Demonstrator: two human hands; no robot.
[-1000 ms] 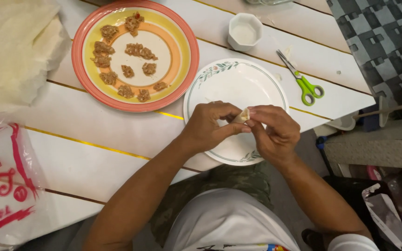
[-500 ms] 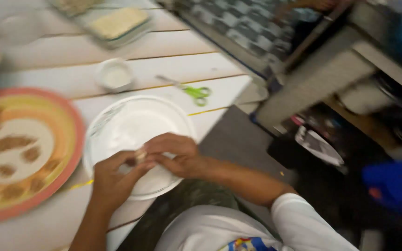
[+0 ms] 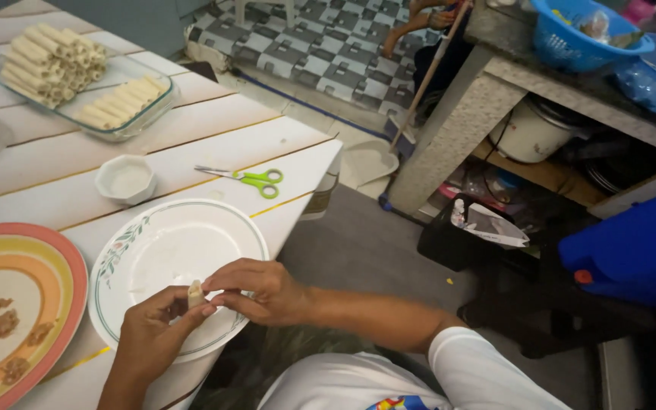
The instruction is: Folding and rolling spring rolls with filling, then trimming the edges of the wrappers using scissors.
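Since a moment ago both hands are sitting lower over the white plate, left hand and right hand pinching a small roll, its lower end hidden by fingers.

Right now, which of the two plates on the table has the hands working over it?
The white plate with the green leaf rim, bare of food. Both hands pinch a small roll above its near edge. The orange-rimmed plate holds filling pieces.

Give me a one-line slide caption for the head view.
Both hands, left hand and right hand, pinch a small wrapped roll over a white plate.
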